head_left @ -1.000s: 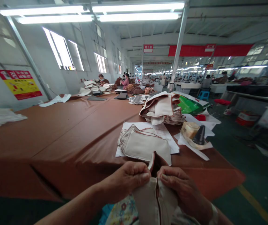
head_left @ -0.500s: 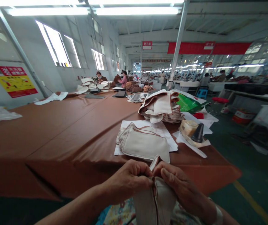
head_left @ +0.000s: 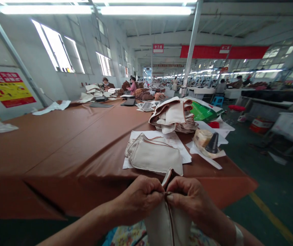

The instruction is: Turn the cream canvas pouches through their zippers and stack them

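Between my hands is a cream leather-like piece (head_left: 159, 223) with a dark brown seam running down its middle. My left hand (head_left: 143, 194) pinches the piece at the left of the seam. On the right side of it, my right hand (head_left: 187, 196) is closed too, thumb and forefinger pressed on the brown edge. Both hands meet just past the table's near edge, over my flowered clothing. Directly beyond them, a small stack of cream pieces (head_left: 158, 157) with brown edges lies on white paper (head_left: 187, 158).
The brown-covered table (head_left: 67, 147) stretches ahead. A taller heap of cream pieces (head_left: 175, 114) stands behind the stack, beside a green bag (head_left: 202, 111). To the right sit a pale container (head_left: 202, 137) and a black cone (head_left: 212, 143). People work farther back.
My right thumb has come down beside the left fingertips onto the seam, and the right fingers have curled in. The view has shifted slightly to the right.
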Demonstrator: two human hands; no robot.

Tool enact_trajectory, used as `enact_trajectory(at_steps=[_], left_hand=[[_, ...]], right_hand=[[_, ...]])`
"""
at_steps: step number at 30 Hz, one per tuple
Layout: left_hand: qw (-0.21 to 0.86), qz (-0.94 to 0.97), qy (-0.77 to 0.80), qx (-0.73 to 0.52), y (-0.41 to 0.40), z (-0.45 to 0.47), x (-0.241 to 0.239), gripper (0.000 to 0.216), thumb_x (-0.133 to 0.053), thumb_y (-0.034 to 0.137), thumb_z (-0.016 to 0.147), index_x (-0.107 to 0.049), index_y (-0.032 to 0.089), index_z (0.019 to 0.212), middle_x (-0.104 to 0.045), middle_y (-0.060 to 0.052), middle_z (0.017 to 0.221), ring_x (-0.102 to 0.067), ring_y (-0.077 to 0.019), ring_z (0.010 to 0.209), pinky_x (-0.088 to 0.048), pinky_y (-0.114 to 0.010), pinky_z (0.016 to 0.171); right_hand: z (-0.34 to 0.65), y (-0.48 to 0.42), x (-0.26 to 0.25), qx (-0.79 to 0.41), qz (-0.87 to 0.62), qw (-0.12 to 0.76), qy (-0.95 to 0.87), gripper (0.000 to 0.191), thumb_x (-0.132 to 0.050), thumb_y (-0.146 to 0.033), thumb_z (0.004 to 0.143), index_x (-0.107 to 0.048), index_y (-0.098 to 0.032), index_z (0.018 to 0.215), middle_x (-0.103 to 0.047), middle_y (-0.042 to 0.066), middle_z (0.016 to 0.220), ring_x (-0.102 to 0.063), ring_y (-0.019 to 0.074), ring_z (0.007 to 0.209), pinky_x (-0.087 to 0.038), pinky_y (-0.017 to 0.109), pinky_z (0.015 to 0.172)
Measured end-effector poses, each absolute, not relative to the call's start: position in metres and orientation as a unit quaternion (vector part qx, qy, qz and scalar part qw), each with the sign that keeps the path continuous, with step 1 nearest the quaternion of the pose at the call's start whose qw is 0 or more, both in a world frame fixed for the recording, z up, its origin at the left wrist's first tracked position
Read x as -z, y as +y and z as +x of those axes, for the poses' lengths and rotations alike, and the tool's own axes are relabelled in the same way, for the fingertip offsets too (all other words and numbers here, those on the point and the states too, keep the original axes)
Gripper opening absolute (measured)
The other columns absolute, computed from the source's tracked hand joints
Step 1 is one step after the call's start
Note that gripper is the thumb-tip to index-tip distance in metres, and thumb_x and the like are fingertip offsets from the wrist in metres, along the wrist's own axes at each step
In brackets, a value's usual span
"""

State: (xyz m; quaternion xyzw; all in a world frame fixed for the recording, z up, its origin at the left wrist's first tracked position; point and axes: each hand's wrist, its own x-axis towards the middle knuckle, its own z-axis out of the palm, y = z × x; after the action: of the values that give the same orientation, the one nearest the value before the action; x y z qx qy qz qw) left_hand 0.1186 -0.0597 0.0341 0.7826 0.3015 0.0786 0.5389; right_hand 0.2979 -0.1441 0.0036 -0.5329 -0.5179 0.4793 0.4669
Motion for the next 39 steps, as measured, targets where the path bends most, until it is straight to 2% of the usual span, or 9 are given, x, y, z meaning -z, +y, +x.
enact_trajectory(at_steps=[7, 10, 14, 19, 23, 25, 29, 33, 39], left_hand=[[0.675, 0.66, 0.32, -0.076, -0.059, 0.119, -0.024, 0.015, -0.06, 0.025, 0.073, -0.066, 0.011, 0.075, -0.045, 0.003, 0.056, -0.032, -0.0089, 0.049, -0.023, -0.022, 0.046], [0.741, 0.58, 0.325, -0.094, -0.062, 0.117, -0.019, 0.021, -0.07, 0.034, 0.071, -0.068, 0.013, 0.073, -0.054, 0.0, 0.06, -0.038, -0.0099, 0.05, -0.027, -0.022, 0.046], [0.777, 0.541, 0.312, -0.083, -0.065, 0.12, -0.019, 0.049, -0.071, 0.06, 0.073, -0.069, 0.011, 0.075, -0.057, -0.004, 0.064, -0.042, -0.0103, 0.048, -0.029, -0.022, 0.046], [0.779, 0.559, 0.283, -0.028, -0.066, 0.123, -0.024, 0.051, -0.086, 0.054, 0.059, -0.067, 0.009, 0.074, -0.051, 0.001, 0.059, -0.039, -0.0079, 0.049, -0.026, -0.021, 0.047], [0.743, 0.614, 0.268, -0.024, -0.066, 0.121, -0.03, 0.052, -0.081, 0.058, 0.064, -0.068, 0.01, 0.08, -0.052, 0.001, 0.063, -0.037, -0.008, 0.053, -0.026, -0.02, 0.049], [0.709, 0.662, 0.243, -0.017, -0.065, 0.119, -0.033, 0.051, -0.076, 0.059, 0.072, -0.067, 0.011, 0.084, -0.051, 0.002, 0.065, -0.036, -0.008, 0.054, -0.025, -0.02, 0.049], [0.682, 0.699, 0.215, -0.015, -0.062, 0.118, -0.038, 0.048, -0.069, 0.059, 0.08, -0.064, 0.011, 0.086, -0.05, 0.002, 0.067, -0.035, -0.0078, 0.055, -0.024, -0.019, 0.048], [0.712, 0.673, 0.199, -0.031, -0.069, 0.118, -0.039, 0.043, -0.07, 0.053, 0.082, -0.063, 0.011, 0.086, -0.05, 0.001, 0.068, -0.036, -0.0075, 0.055, -0.025, -0.018, 0.048], [0.76, 0.626, 0.158, -0.078, -0.083, 0.126, -0.033, 0.04, -0.07, 0.049, 0.082, -0.063, 0.01, 0.081, -0.052, -0.001, 0.066, -0.038, -0.0083, 0.054, -0.028, -0.021, 0.05]], right_hand=[[0.298, -0.155, 0.003, -0.456, -0.477, 0.518, -0.543, 0.011, -0.066, -0.026, 0.085, -0.07, -0.015, 0.085, -0.061, 0.003, 0.077, -0.052, 0.0149, 0.07, -0.041, 0.025, 0.062], [0.303, -0.161, 0.001, -0.352, -0.43, 0.505, -0.661, 0.014, -0.057, -0.023, 0.093, -0.07, -0.018, 0.092, -0.06, 0.005, 0.082, -0.055, 0.0154, 0.073, -0.043, 0.026, 0.065], [0.311, -0.164, 0.002, -0.212, -0.399, 0.464, -0.762, 0.021, -0.05, -0.012, 0.093, -0.068, -0.021, 0.099, -0.061, 0.006, 0.086, -0.056, 0.0163, 0.077, -0.042, 0.028, 0.067], [0.317, -0.171, 0.01, -0.105, -0.403, 0.395, -0.819, 0.024, -0.048, -0.01, 0.092, -0.066, -0.02, 0.103, -0.059, 0.005, 0.079, -0.052, 0.0155, 0.068, -0.039, 0.028, 0.062], [0.318, -0.181, 0.006, -0.232, -0.436, 0.471, -0.731, 0.018, -0.051, -0.026, 0.095, -0.064, -0.02, 0.105, -0.064, 0.007, 0.088, -0.058, 0.0183, 0.078, -0.045, 0.028, 0.068], [0.32, -0.181, 0.0, -0.344, -0.48, 0.492, -0.64, 0.027, -0.046, -0.038, 0.098, -0.065, -0.019, 0.102, -0.062, 0.005, 0.084, -0.056, 0.0172, 0.075, -0.043, 0.026, 0.064], [0.328, -0.175, -0.017, -0.507, -0.487, 0.42, -0.574, 0.047, -0.046, -0.052, 0.097, -0.066, -0.012, 0.082, -0.05, 0.0, 0.069, -0.039, 0.0101, 0.059, -0.027, 0.022, 0.05], [0.327, -0.175, -0.018, -0.578, -0.433, 0.402, -0.563, 0.042, -0.06, -0.051, 0.09, -0.064, -0.011, 0.081, -0.043, -0.002, 0.066, -0.031, 0.008, 0.058, -0.02, 0.022, 0.05], [0.316, -0.176, 0.009, -0.616, -0.342, 0.504, -0.5, 0.039, -0.07, -0.051, 0.081, -0.058, -0.014, 0.075, -0.048, -0.001, 0.066, -0.037, 0.0107, 0.061, -0.029, 0.024, 0.057]])
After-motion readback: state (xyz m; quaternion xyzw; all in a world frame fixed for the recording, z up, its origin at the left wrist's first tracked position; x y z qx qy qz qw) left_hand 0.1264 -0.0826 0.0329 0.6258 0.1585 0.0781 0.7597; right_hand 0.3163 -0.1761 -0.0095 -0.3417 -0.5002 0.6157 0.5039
